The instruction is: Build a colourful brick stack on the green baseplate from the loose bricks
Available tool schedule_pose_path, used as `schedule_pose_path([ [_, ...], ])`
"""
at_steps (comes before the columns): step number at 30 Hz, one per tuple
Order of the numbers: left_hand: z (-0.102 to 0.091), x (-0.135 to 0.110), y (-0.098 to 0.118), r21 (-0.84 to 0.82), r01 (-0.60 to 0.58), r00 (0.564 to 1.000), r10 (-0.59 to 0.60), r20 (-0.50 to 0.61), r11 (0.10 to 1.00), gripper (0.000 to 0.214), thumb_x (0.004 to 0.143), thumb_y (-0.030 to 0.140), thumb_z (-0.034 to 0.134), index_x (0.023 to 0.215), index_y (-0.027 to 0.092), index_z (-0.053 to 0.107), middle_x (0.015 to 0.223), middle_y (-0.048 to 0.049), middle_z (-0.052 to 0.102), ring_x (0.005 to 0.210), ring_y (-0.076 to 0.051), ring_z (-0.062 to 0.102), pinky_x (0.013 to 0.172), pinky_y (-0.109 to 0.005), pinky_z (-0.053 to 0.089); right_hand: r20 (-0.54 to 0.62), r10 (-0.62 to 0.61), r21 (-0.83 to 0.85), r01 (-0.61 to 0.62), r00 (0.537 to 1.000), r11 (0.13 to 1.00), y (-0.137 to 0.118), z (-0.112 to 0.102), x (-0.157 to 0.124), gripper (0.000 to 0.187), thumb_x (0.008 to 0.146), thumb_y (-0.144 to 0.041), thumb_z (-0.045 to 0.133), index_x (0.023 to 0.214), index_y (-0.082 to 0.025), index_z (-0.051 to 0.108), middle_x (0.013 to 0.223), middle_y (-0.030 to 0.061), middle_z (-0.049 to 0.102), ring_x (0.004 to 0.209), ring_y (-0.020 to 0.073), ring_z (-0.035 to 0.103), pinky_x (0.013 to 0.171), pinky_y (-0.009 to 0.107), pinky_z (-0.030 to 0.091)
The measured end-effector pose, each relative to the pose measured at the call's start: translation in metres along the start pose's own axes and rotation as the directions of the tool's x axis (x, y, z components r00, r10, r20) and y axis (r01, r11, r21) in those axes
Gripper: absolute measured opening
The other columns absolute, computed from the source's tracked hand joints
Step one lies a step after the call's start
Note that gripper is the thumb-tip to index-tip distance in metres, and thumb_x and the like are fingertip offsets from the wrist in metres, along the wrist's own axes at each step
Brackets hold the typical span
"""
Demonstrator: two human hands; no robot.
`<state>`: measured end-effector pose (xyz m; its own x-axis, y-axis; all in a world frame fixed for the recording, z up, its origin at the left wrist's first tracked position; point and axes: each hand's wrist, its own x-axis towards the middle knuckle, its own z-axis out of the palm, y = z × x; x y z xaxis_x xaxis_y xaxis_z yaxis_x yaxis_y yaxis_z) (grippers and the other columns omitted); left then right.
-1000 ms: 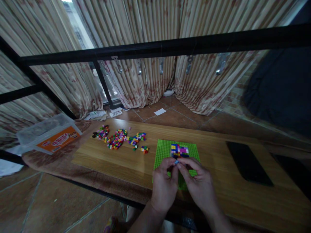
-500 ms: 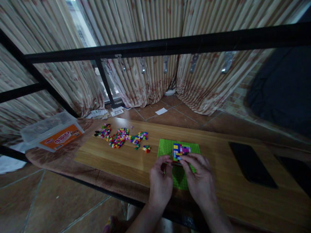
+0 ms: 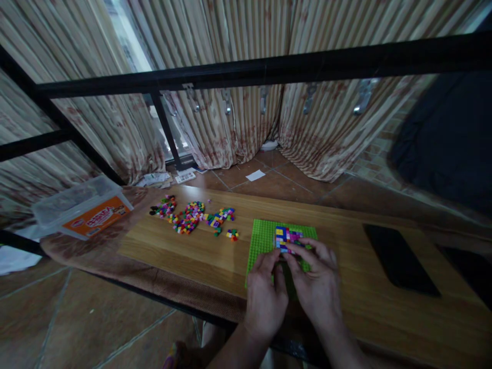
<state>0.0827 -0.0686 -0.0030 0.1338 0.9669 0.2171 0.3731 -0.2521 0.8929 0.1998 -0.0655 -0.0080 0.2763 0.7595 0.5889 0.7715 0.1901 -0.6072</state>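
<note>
A small structure of multicoloured toy bricks (image 3: 283, 234) stands on a green studded baseplate (image 3: 261, 236). My left hand (image 3: 266, 292) is at its near left corner, thumb and fingers drawn together by the near edge. Whatever lies between those fingertips is hidden. From the right, my right hand (image 3: 317, 274) reaches over the structure, its fingers bent and closed on the near right part. Both sets of fingertips almost meet at the near side. My hands cover the front of the baseplate and part of the structure.
Loose coloured bricks (image 3: 188, 218) lie in piles on the wooden board (image 3: 172, 256), with a small cluster (image 3: 232, 234) nearer the baseplate. A clear plastic box (image 3: 82, 205) with an orange label stands far left. A dark flat slab (image 3: 400, 259) lies at right. A black rail (image 3: 246, 74) crosses behind.
My left hand has moved right and slightly nearer me, closer to my right hand. My right hand's fingers have shifted slightly over the structure. The brick piles have not moved.
</note>
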Motion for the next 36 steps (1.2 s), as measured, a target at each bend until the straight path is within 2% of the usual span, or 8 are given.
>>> schedule_pose_path([
  [3, 0.001, -0.001, 0.000, 0.064, -0.019, 1.000, 0.020, -0.004, 0.998, 0.035, 0.089, 0.011, 0.044, 0.118, 0.024, 0.059, 0.109, -0.0041, 0.065, 0.101, -0.016, 0.061, 0.092, -0.031, 0.049, -0.019, 0.130, 0.073, -0.128, 0.991, 0.989, 0.002, 0.002, 0.001, 0.027, 0.081, -0.041, 0.063, 0.102, -0.026, 0.069, 0.109, 0.0066, 0.059, 0.104, 0.0230, 0.055, 0.091, 0.042, 0.044],
  [8, 0.002, -0.001, -0.001, 0.140, -0.037, 0.999, 0.038, -0.008, 0.989, 0.035, 0.089, 0.013, 0.044, 0.121, 0.022, 0.057, 0.110, -0.0061, 0.064, 0.100, -0.017, 0.061, 0.092, -0.033, 0.051, -0.024, 0.335, 0.121, -0.330, 0.942, 0.936, 0.005, 0.009, 0.001, 0.049, 0.079, -0.051, 0.060, 0.118, -0.022, 0.060, 0.119, 0.0107, 0.055, 0.115, 0.0266, 0.050, 0.098, 0.047, 0.040],
  [12, 0.002, -0.001, -0.001, 0.154, -0.042, 0.999, 0.043, -0.006, 0.987, 0.035, 0.089, 0.013, 0.043, 0.121, 0.022, 0.056, 0.110, -0.0065, 0.064, 0.100, -0.018, 0.061, 0.091, -0.034, 0.051, 0.049, 0.440, 0.159, -0.442, 0.897, 0.883, 0.004, 0.015, -0.001, 0.061, 0.077, -0.054, 0.060, 0.127, -0.020, 0.052, 0.122, 0.0123, 0.056, 0.116, 0.0277, 0.050, 0.100, 0.048, 0.037],
  [15, 0.002, -0.001, -0.001, 0.158, -0.039, 0.999, 0.039, 0.000, 0.987, 0.036, 0.088, 0.012, 0.043, 0.121, 0.022, 0.056, 0.111, -0.0073, 0.063, 0.101, -0.019, 0.061, 0.091, -0.035, 0.051, 0.097, 0.505, 0.228, -0.514, 0.857, 0.827, 0.000, 0.018, -0.001, 0.063, 0.077, -0.053, 0.060, 0.130, -0.019, 0.049, 0.118, 0.0119, 0.060, 0.107, 0.0256, 0.056, 0.096, 0.046, 0.041],
  [20, 0.004, -0.001, 0.000, 0.144, -0.032, 1.000, 0.031, 0.006, 0.989, 0.039, 0.086, 0.011, 0.046, 0.122, 0.022, 0.056, 0.110, -0.0085, 0.063, 0.101, -0.020, 0.062, 0.091, -0.036, 0.051, 0.122, 0.544, 0.307, -0.553, 0.830, 0.774, -0.004, 0.019, 0.002, 0.065, 0.075, -0.050, 0.063, 0.129, -0.016, 0.049, 0.114, 0.0122, 0.063, 0.098, 0.0240, 0.060, 0.090, 0.043, 0.046],
  [30, 0.002, 0.000, 0.002, 0.065, 0.003, 1.000, -0.004, 0.013, 0.998, 0.036, 0.085, 0.011, 0.047, 0.117, 0.022, 0.059, 0.110, -0.0070, 0.064, 0.101, -0.019, 0.061, 0.091, -0.034, 0.050, 0.117, 0.548, 0.320, -0.554, 0.828, 0.769, -0.002, 0.021, 0.001, 0.069, 0.074, -0.050, 0.064, 0.131, -0.016, 0.049, 0.116, 0.0133, 0.063, 0.098, 0.0243, 0.061, 0.089, 0.042, 0.047],
  [33, 0.000, 0.001, 0.002, 0.001, 0.034, 0.999, -0.034, 0.005, 0.999, 0.032, 0.086, 0.012, 0.048, 0.113, 0.021, 0.061, 0.106, -0.0059, 0.066, 0.097, -0.017, 0.062, 0.087, -0.031, 0.050, 0.134, 0.563, 0.331, -0.572, 0.816, 0.751, -0.002, 0.020, 0.002, 0.069, 0.073, -0.051, 0.065, 0.130, -0.016, 0.050, 0.115, 0.0129, 0.064, 0.099, 0.0247, 0.061, 0.090, 0.043, 0.046],
  [36, -0.005, 0.006, -0.002, -0.080, 0.095, 0.993, -0.100, -0.058, 0.992, 0.026, 0.085, 0.017, 0.051, 0.109, 0.019, 0.063, 0.102, -0.0055, 0.068, 0.089, -0.016, 0.064, 0.078, -0.028, 0.051, 0.160, 0.581, 0.365, -0.595, 0.798, 0.716, 0.000, 0.020, 0.002, 0.069, 0.072, -0.053, 0.066, 0.128, -0.016, 0.052, 0.114, 0.0119, 0.066, 0.100, 0.0248, 0.062, 0.091, 0.042, 0.045],
])
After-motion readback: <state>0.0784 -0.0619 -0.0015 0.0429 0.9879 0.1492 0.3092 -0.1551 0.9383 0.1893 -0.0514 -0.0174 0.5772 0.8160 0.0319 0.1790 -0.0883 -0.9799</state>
